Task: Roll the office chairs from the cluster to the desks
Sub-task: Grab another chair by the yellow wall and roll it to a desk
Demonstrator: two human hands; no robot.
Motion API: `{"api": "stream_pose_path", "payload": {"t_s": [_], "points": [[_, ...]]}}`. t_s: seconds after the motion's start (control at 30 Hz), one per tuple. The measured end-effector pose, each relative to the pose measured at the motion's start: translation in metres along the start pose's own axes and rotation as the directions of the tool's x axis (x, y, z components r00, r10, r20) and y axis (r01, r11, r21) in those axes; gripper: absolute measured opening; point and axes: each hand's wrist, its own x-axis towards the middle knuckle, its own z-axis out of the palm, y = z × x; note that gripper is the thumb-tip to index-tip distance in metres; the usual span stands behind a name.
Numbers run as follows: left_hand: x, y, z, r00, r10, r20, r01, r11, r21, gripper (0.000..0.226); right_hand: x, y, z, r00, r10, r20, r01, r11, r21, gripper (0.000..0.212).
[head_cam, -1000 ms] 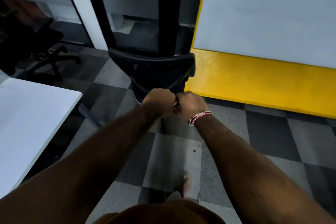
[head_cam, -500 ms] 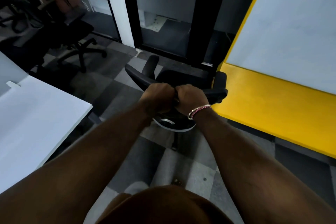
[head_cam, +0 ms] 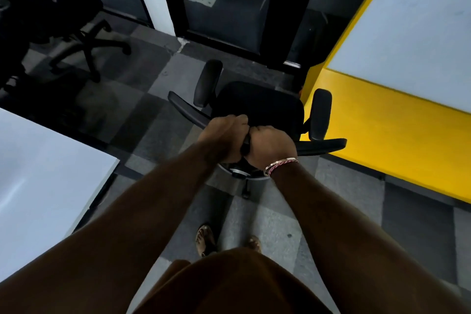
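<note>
A: What is held, and by which hand?

B: The top edge of the backrest of a black office chair (head_cam: 260, 107) is gripped by both hands. The left hand (head_cam: 224, 135) is curled over the edge at its middle, knuckles up, and the right hand (head_cam: 271, 146) is curled round it just beside, so that the two fists touch. A pink and white bracelet (head_cam: 280, 164) is worn on the right wrist.

A: Where is the chair placed?

B: It is seen from above and behind, on a floor (head_cam: 267, 214) of grey and dark carpet squares. Its seat is turned away from the person, with one armrest to each side of it. The right armrest lies near the corner of a yellow ledge (head_cam: 382, 120) below a pale wall panel. A black-framed glass door (head_cam: 221, 7) stands beyond the seat.

A: Is a desk to be seen?

B: A white desk (head_cam: 43, 181) is shown at the left edge, its near corner well apart from the chair. A second black chair (head_cam: 66, 23) is parked in the far left corner of the floor, in shadow. Two sandalled feet (head_cam: 205, 239) are visible on the carpet behind the held chair.
</note>
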Motion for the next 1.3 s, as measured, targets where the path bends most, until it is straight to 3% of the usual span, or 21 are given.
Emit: {"api": "stream_pose_path", "payload": {"t_s": [0.23, 0.37, 0.43, 0.63, 0.83, 1.03, 1.3], "points": [[0.017, -0.015, 0.004, 0.999, 0.049, 0.004, -0.049, 0.987, 0.150, 0.027, 0.013, -0.006, -0.003, 0.998, 0.067, -0.001, -0.067, 0.994, -0.089, 0.026], [0.020, -0.006, -0.001, 0.997, -0.070, 0.033, 0.063, 0.979, 0.195, 0.018, 0.016, -0.006, -0.006, 0.991, 0.125, 0.055, -0.119, 0.988, -0.099, 0.027], [0.017, -0.004, 0.002, 0.997, -0.066, 0.045, 0.055, 0.975, 0.216, 0.010, 0.014, -0.007, -0.007, 0.987, 0.143, 0.076, -0.137, 0.987, -0.086, 0.028], [-0.009, 0.007, 0.006, 0.993, -0.093, 0.074, 0.080, 0.982, 0.169, 0.021, -0.010, -0.018, -0.011, 0.988, 0.112, 0.103, -0.106, 0.992, -0.069, 0.023], [-0.065, 0.048, 0.016, 0.969, -0.237, 0.067, 0.219, 0.955, 0.201, 0.020, -0.065, -0.031, -0.009, 0.997, -0.036, 0.070, 0.039, 0.998, -0.045, 0.021], [-0.140, 0.129, 0.039, 0.880, -0.469, 0.071, 0.457, 0.878, 0.140, 0.014, -0.156, -0.034, -0.022, 0.967, -0.243, 0.074, 0.243, 0.970, 0.011, 0.026], [-0.216, 0.210, 0.065, 0.767, -0.637, 0.075, 0.634, 0.771, 0.061, 0.023, -0.239, -0.035, -0.026, 0.892, -0.441, 0.097, 0.448, 0.892, -0.058, 0.022]]}}
